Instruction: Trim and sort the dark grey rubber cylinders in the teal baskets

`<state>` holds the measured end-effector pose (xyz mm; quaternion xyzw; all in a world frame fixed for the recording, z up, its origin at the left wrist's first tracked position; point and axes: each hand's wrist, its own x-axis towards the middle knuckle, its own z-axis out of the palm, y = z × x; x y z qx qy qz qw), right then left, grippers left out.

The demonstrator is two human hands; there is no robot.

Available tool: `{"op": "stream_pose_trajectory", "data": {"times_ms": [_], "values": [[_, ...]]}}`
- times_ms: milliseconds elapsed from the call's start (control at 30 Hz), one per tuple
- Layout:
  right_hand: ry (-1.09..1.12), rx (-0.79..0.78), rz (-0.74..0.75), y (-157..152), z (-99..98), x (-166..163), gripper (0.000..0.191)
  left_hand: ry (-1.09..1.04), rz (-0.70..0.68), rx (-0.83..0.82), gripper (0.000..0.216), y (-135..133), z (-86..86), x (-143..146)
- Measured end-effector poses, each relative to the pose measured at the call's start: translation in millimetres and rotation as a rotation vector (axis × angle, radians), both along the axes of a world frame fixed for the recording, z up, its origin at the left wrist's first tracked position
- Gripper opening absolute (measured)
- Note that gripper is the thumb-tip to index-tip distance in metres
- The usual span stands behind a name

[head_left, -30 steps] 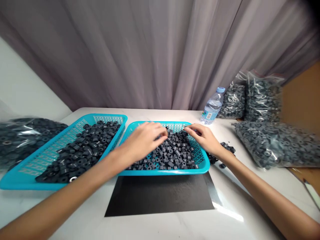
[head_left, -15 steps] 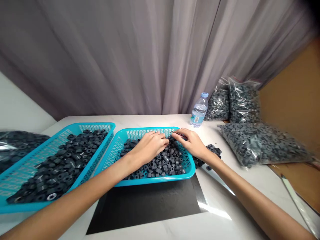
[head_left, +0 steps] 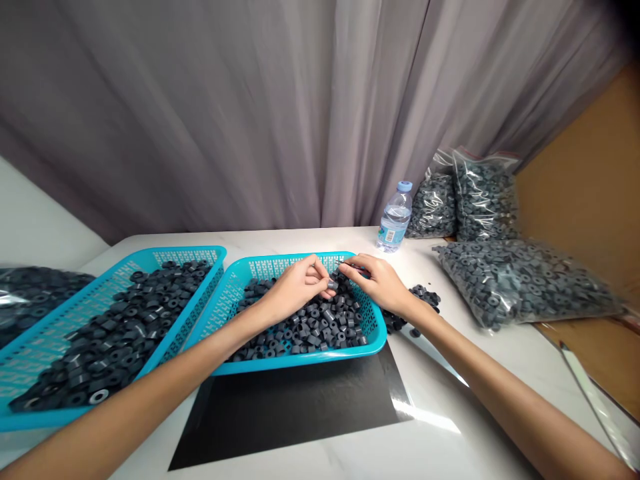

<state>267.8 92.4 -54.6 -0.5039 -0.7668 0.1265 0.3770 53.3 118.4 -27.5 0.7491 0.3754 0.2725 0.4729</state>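
Observation:
Both of my hands are over the middle turquoise basket (head_left: 380, 337), which is heaped with several small dark grey ring-shaped parts (head_left: 320, 323). My left hand (head_left: 295, 290) is curled, its fingertips pinching one small grey ring. My right hand (head_left: 377, 283) meets it from the right, fingers bent and pinched near the same spot; a thin item seems to be between its fingertips, too small to name. A second turquoise basket (head_left: 30, 353) at the left also holds several grey rings.
A small pile of loose rings (head_left: 423, 297) lies right of the middle basket. A water bottle (head_left: 395, 219) stands behind. Clear bags of rings (head_left: 520, 283) lie at right, another bag (head_left: 30, 293) at far left. A black sheet (head_left: 295, 410) lies in front. Grey curtain behind.
My left hand has gone from lying spread on the rings to a pinch on one ring, and my hands have drawn together. The view has shifted rightward.

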Motion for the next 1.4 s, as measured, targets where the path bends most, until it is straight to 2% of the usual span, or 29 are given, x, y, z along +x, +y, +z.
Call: {"op": "stream_pose_trajectory", "data": {"times_ms": [100, 267, 600, 800, 867, 933, 1167, 1400], "values": [[-0.004, 0.005, 0.0, -0.1, -0.4, 0.2, 0.038, 0.019, -0.015, -0.023, 0.01, 0.8, 0.0, -2.9], [-0.003, 0.008, 0.002, -1.0, 0.3, 0.5, 0.04, 0.078, -0.067, -0.043, 0.015, -2.2, 3.9, -7.6], [-0.006, 0.004, -0.001, 1.0, -0.4, 1.7, 0.038, 0.155, -0.05, 0.002, 0.018, -4.9, 7.3, -6.9], [-0.008, 0.004, -0.003, 0.2, 1.6, 1.5, 0.039, 0.215, -0.121, 0.176, 0.023, -1.1, 9.4, -4.5], [-0.008, 0.008, 0.002, 0.5, 1.7, 1.8, 0.038, 0.2, -0.127, 0.181, 0.022, -0.5, 10.6, -3.4], [-0.005, 0.004, 0.006, 0.5, 2.1, 2.1, 0.037, 0.134, -0.136, 0.104, 0.02, -1.1, 12.5, -2.3], [-0.007, -0.016, 0.006, -1.1, 3.7, 1.7, 0.037, -0.049, -0.18, -0.318, 0.027, -14.3, 22.7, -4.1], [-0.02, -0.004, -0.007, -0.9, 2.2, 2.5, 0.039, -0.169, -0.168, -0.513, 0.032, -25.8, 25.2, -6.1]]}}
